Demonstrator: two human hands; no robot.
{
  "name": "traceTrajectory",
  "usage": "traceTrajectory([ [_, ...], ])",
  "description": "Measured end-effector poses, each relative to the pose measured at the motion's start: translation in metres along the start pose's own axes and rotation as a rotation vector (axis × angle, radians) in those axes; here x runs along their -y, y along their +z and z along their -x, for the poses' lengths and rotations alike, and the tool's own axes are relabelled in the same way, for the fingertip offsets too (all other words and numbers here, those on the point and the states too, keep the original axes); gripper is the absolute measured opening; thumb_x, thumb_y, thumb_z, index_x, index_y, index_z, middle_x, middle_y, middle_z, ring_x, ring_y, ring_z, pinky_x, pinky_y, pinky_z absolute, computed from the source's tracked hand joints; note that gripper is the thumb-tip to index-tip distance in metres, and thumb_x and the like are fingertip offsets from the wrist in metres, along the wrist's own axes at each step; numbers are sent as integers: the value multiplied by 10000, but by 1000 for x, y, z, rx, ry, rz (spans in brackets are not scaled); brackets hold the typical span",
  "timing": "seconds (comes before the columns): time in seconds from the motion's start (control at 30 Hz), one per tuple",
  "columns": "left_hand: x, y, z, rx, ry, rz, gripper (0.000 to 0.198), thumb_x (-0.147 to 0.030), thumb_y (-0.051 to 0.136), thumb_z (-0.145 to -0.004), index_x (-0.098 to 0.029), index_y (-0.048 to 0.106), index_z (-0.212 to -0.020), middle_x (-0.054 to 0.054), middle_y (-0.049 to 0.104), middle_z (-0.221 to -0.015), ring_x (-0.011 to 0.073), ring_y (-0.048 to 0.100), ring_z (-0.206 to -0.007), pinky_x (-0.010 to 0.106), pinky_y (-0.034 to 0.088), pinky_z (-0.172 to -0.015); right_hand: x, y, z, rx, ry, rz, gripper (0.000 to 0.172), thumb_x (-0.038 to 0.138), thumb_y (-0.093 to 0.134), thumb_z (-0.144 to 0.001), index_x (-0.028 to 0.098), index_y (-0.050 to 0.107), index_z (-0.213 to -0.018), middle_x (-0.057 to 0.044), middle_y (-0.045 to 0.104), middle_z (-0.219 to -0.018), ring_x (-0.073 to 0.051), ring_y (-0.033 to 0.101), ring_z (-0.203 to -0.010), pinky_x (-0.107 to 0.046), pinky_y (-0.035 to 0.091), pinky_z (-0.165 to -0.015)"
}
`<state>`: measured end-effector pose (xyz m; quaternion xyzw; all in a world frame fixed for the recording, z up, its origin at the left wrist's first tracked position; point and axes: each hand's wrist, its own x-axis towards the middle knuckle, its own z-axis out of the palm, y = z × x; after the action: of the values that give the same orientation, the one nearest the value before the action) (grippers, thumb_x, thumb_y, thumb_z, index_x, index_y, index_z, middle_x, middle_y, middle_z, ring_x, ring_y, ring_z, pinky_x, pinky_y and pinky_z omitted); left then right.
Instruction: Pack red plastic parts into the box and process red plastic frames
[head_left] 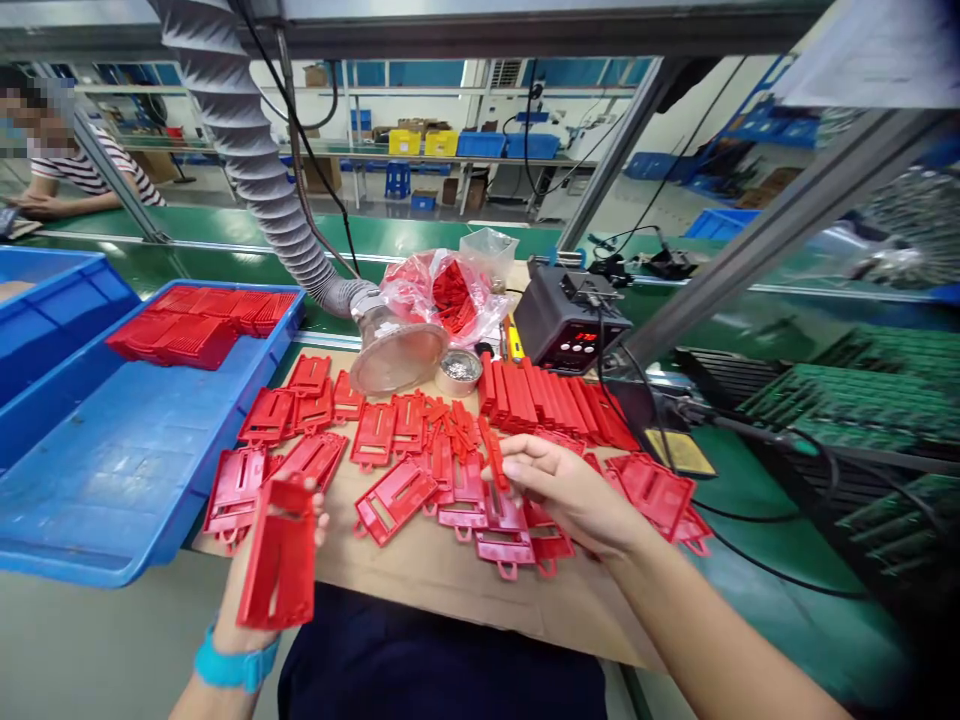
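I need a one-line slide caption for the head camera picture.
Left hand holds a red plastic frame over a cardboard sheet of red parts; right hand pinches a narrow red strip.

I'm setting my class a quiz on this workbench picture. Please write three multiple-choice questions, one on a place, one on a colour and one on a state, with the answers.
1. Where is the blue tray compared with the cardboard sheet?
A. To its left
B. To its right
C. Behind it

2. What colour is the wristband?
A. Red
B. Light blue
C. Yellow

3. What is the left hand doing?
A. Holding up a red plastic frame
B. Lying empty on the sheet
C. Gripping the tray's rim

Answers:
1. A: the tray lies beside the sheet's left edge.
2. B: the band shows light blue.
3. A: the frame stands up against that hand.
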<state>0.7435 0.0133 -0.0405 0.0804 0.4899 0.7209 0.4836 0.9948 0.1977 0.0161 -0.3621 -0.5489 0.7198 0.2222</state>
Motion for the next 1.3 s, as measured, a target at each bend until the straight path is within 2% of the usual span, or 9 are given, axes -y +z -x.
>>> traceTrajectory([
  [0.07, 1, 17, 2, 176, -123, 63, 474, -601, 570, -711, -211, 658, -964, 91, 670, -939, 212, 642, -823, 362, 545, -708, -4, 12, 4, 7, -4, 39, 353, 398, 731, -671, 167, 569, -883, -15, 642, -730, -96, 560, -609, -223, 453, -580],
  [0.17, 1, 44, -1, 239, -199, 312, 740, -757, 334, -721, -156, 622, -1042, 151, 621, -1122, 270, 584, -1043, 437, 462, -897, -14, 34, 7, 24, -74, 163, 346, 438, 701, -691, 182, 588, -895, -22, 632, -716, -122, 584, -602, -243, 491, -558],
  [0.37, 13, 62, -8, 207, -222, 379, 500, -417, 454, -810, -26, 550, -1106, 192, 604, -1149, 281, 523, -1149, 415, 381, -1000, -27, 84, 8, -127, -494, 539, 238, 368, 595, -793, 220, 601, -980, -43, 637, -774, -167, 612, -648, -290, 524, -583],
  [0.5, 24, 72, 3, 27, 53, 247, 531, -400, 448, -867, -194, 333, -1342, 99, 550, -1263, 228, 543, -1135, 374, 425, -964, -33, 106, 2, -163, -883, 812, 198, 207, 521, -839, 208, 598, -1021, -47, 619, -786, -155, 583, -647, -285, 509, -600],
  [0.6, 30, 77, 10, -67, 231, 94, 597, -439, 422, -882, -305, 167, -1405, 47, 461, -1360, 181, 523, -1162, 321, 417, -979, -43, 113, -4, -158, -1034, 979, 215, 170, 499, -839, 177, 608, -1025, -67, 631, -805, -188, 597, -747, -326, 508, -691],
  [0.8, 36, 73, 13, -98, 268, -58, 577, -518, 386, -865, -286, 274, -1380, 27, 374, -1422, 193, 366, -1295, 326, 357, -1043, -60, 117, -1, -151, -1081, 1157, 203, 127, 485, -840, 94, 621, -987, -75, 588, -735, -185, 543, -684, -329, 474, -619],
  [1.07, 34, 78, 22, 99, 229, 88, 549, -342, 496, -833, -264, 300, -1340, 59, 512, -1301, 215, 476, -1206, 366, 419, -985, -61, 117, 12, -200, -1061, 1152, 226, 122, 510, -827, 90, 609, -1028, -77, 552, -747, -188, 502, -688, -338, 439, -615],
  [1.17, 35, 75, 23, 126, 206, 35, 646, -222, 569, -756, -246, 281, -1333, 67, 582, -1211, 225, 542, -1126, 385, 435, -962, -58, 116, 18, -304, -1093, 1186, 215, 174, 559, -813, 142, 628, -1013, -118, 562, -884, -244, 511, -818, -409, 436, -709],
  [1.3, 39, 70, 23, 122, 175, 5, 569, -210, 532, -780, -223, 311, -1304, 81, 570, -1223, 225, 543, -1124, 402, 412, -987, -59, 108, 22, -359, -1031, 1045, 271, 202, 552, -815, 210, 599, -1082, -150, 468, -1194, -317, 445, -1075, -512, 384, -871],
])
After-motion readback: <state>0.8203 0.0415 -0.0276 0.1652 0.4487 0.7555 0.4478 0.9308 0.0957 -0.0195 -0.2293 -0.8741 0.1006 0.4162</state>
